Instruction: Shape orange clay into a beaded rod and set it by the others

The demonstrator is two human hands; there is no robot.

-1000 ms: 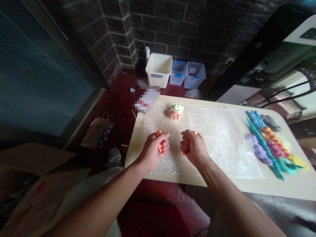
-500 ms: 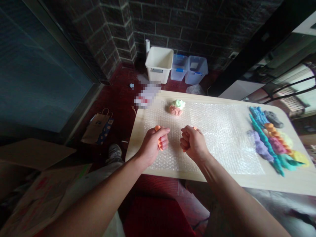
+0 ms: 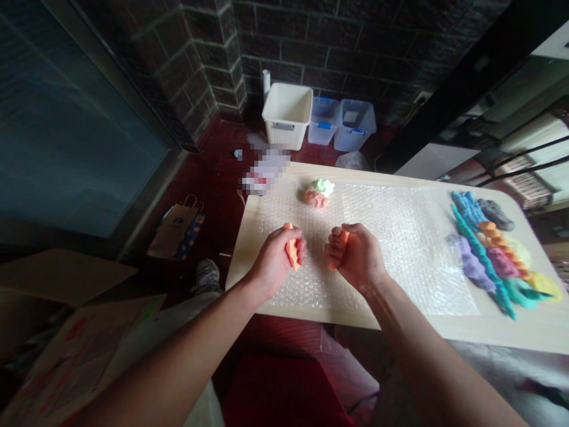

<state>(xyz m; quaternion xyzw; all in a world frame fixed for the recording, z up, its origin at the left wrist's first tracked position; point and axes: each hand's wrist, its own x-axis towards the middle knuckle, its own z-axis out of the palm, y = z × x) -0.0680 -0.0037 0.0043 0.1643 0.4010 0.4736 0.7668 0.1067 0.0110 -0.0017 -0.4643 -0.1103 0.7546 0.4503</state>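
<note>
My left hand [image 3: 278,258] is closed around a piece of orange modelling clay [image 3: 292,254], which shows at the top of the fist and along the palm. Another piece of orange clay [image 3: 344,236] is wrapped in the curled fingers of my right hand [image 3: 355,255]. Both fists are held apart, above a sheet of bubble wrap [image 3: 391,249] on the table. Beyond them sits a lump of clay, pale green [image 3: 322,187] on top and pink [image 3: 316,200] below.
Clay pieces in several colours, among them a teal twisted roll [image 3: 482,261] and a purple lump [image 3: 471,264], lie at the right of the wooden table [image 3: 448,329]. A white bin [image 3: 287,127] and two clear blue tubs [image 3: 353,127] stand beyond it. A paper bag [image 3: 173,231] is on the floor.
Both fists have loosened and turned a little, so more of the orange clay shows in each. My right thumb has lifted off the curled fingers.
</note>
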